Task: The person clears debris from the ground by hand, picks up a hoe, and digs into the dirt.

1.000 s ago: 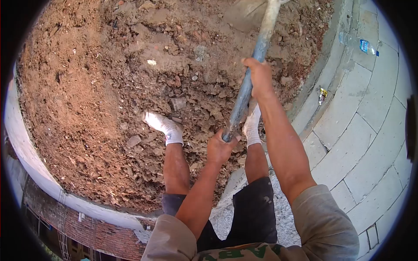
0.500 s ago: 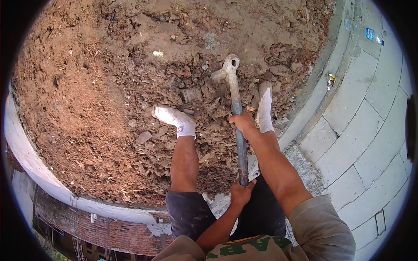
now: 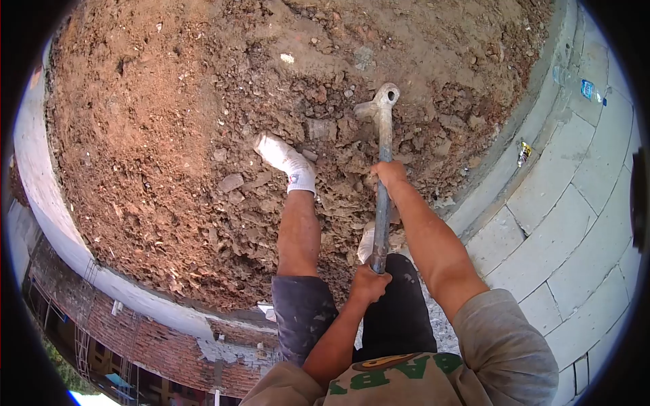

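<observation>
A hoe (image 3: 384, 139) with a long grey metal pipe handle runs away from me over the broken soil. Its dirt-covered head has a round eyehole and a narrow arm pointing left; no wide blade shows. My left hand (image 3: 369, 284) is closed around the handle's near end, close to my thighs. Farther up, my right hand (image 3: 389, 176) wraps the handle at about its middle. My left foot, in a white sock (image 3: 281, 161), stands on the clods left of the hoe. The other white-socked foot (image 3: 366, 242) is partly hidden behind the handle.
Loose reddish-brown soil (image 3: 149, 155) with clods and stones spreads ahead and left. A concrete edge (image 3: 484, 193) borders it on the right, beside grey paving slabs (image 3: 552, 196) with litter wrappers (image 3: 523, 153). At lower left stand a white ledge (image 3: 57, 186) and brick wall (image 3: 135, 325).
My right foot has stepped back toward me, from beside the hoe's shaft to near its lower end. The hoe's head has shifted slightly nearer over the soil, and my view has moved.
</observation>
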Tool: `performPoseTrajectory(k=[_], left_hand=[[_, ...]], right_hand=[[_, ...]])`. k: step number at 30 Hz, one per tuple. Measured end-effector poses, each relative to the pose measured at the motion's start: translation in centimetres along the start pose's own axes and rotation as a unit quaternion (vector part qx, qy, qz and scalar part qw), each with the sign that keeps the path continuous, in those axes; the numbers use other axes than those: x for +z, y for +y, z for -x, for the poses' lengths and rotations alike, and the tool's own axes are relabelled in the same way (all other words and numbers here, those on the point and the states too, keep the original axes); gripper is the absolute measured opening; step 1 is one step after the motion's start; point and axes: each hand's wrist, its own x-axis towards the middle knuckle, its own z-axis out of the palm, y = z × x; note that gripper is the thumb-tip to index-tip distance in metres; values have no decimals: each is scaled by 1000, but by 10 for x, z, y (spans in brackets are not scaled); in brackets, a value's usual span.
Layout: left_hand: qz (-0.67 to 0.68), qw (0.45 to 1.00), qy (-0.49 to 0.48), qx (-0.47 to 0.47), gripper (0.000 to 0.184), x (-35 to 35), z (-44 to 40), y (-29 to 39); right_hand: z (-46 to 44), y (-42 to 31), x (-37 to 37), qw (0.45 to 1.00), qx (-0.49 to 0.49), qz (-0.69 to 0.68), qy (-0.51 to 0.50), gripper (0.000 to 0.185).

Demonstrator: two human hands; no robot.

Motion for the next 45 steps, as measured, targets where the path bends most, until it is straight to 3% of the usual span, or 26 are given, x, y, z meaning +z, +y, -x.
performPoseTrajectory(k=[7, 21, 24, 26, 27, 28, 30, 32, 33, 35, 36, 39, 41, 43, 45], left_hand=[[-40, 995, 14, 90, 17, 13, -24, -28], [-82, 984, 18, 159, 19, 12, -57, -82], [-47, 966, 67, 244, 14, 2, -87, -135], [-6, 965, 84, 247, 13, -9, -94, -177], [8, 963, 93, 254, 13, -14, -98, -198], [33, 962, 101, 251, 13, -11, -103, -222], [60, 977, 92, 184, 16, -1, -94, -295], [59, 984, 94, 136, 21, 2, -97, -362], [58, 983, 112, 130, 21, 5, -98, -394], [21, 998, 44, 39, 26, -2, -86, -422], [-10, 999, 39, 36, 28, 2, -74, -430], [-81, 995, 56, 34, 33, 15, -55, -431], [-92, 991, 94, 29, 34, 25, -57, -428], [-100, 982, 137, 84, 35, 0, -58, -361], [-76, 961, 159, 214, 34, -38, -80, -292]], right_hand=[[-9, 18, -3, 995, -72, -62, -40, 17], [-17, 59, 0, 982, -163, -92, -35, 19], [-5, 88, 20, 981, -172, -90, -10, 20], [11, 110, 41, 979, -194, -66, 23, 23], [-19, 137, 61, 970, -236, -40, 42, 28], [38, 146, 58, 966, -236, 63, 84, 33], [51, 198, 78, 973, -206, 94, 31, 32], [71, 261, 97, 978, -189, 85, 4, 44], [88, 283, 106, 975, -205, 89, 12, 43], [119, 327, 117, 968, -225, 102, 41, 43], [128, 338, 120, 963, -236, 110, 60, 42], [202, 290, 84, 973, -188, 130, -1, 40], [171, 300, 85, 971, -238, 28, -25, 34], [151, 274, 86, 960, -260, -88, -59, 27], [147, 202, 80, 924, -270, -233, -141, 24]])
